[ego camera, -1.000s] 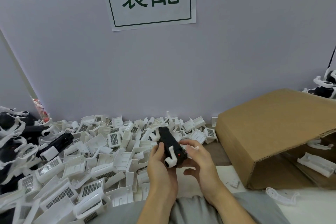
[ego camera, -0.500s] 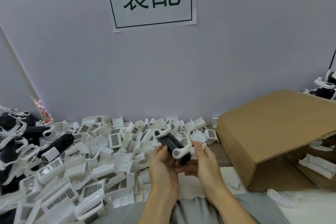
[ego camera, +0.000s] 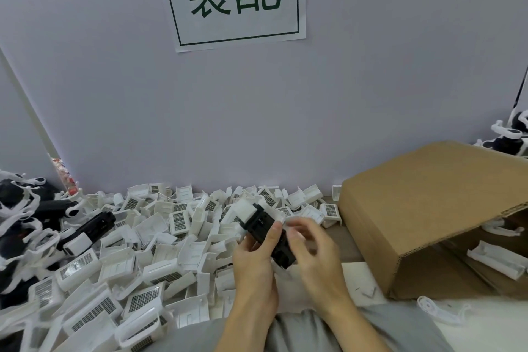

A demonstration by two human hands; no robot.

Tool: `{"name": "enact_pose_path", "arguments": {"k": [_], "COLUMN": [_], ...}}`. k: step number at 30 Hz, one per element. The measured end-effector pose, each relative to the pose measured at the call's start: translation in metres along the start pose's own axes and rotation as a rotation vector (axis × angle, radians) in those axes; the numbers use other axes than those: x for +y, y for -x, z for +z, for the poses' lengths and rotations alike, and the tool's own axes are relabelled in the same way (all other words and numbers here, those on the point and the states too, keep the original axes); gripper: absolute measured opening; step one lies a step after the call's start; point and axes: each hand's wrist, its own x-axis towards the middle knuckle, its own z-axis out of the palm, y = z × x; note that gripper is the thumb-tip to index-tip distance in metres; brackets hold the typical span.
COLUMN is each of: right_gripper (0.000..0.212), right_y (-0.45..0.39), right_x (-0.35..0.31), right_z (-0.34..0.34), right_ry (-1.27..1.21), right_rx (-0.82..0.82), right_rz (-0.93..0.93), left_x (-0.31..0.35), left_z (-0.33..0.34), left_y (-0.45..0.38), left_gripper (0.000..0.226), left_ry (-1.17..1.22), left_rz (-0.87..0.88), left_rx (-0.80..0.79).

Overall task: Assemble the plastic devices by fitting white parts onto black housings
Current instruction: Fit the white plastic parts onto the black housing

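Note:
My left hand [ego camera: 254, 263] grips a black housing [ego camera: 264, 227] that tilts up to the left, with a white part at its upper end. The thumb lies across the housing's middle. My right hand [ego camera: 311, 248] is at the housing's right side with its fingers curled and blurred; whether they hold the housing I cannot make out. A large pile of white parts [ego camera: 137, 251] with dark grilles spreads to the left of both hands.
An open cardboard box [ego camera: 428, 208] lies on its side at the right with white pieces inside. Black housings with white clips [ego camera: 88, 227] are heaped at the far left. A white ring-shaped clip [ego camera: 437, 308] lies near the front right. A wall with a paper sign stands behind.
The housing has been turned in my hands; the white curved clip seen on it before no longer shows. My right hand has shifted over its right side and is blurred by motion.

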Motion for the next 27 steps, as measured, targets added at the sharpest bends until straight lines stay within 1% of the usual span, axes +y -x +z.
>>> {"name": "enact_pose_path", "arguments": {"k": [2,5,8,12,16,18,21,23,24,26,27], "right_gripper": [0.007,0.021,0.023,0.029,0.034,0.038,0.039,0.035,0.036,0.042,0.046], "right_y": [0.001,-0.001,-0.003,-0.002,-0.007,-0.007,-0.004,-0.002,-0.001,0.003,0.004], "right_x": [0.001,0.004,0.005,0.002,0.01,0.013,0.012,0.016,0.017,0.016,0.016], "right_z": [0.004,0.003,-0.001,0.0,-0.003,-0.004,-0.001,0.001,0.002,0.004,0.005], "right_ry": [0.014,0.043,0.03,-0.022,0.104,0.157,0.281,0.44,0.541,0.674,0.71], "right_rx": [-0.079,-0.028,-0.005,0.053,0.163,0.151,-0.002,-0.174,-0.278,-0.451,-0.51], "right_rz": [0.016,0.035,0.024,0.044,0.105,0.129,0.114,0.054,0.039,0.062,0.078], "left_x": [-0.001,-0.001,-0.002,-0.003,0.009,0.019,0.033,0.04,0.042,0.043,0.043], "left_z": [-0.001,0.0,0.003,0.005,0.003,0.001,-0.006,-0.009,-0.01,-0.01,-0.009], "left_y": [0.0,-0.001,-0.001,-0.001,-0.007,-0.01,-0.013,-0.014,-0.013,-0.011,-0.01], "left_gripper": [0.041,0.032,0.035,0.033,0.038,0.037,0.032,0.027,0.025,0.026,0.027], "left_ry": [-0.022,-0.032,-0.088,-0.058,0.048,0.103,0.172,0.201,0.203,0.19,0.185], "left_rz": [-0.003,-0.01,0.02,0.033,0.029,0.052,0.104,0.134,0.141,0.134,0.126], "left_rx": [-0.007,-0.02,-0.031,0.037,0.116,0.159,0.212,0.243,0.256,0.266,0.263]}}
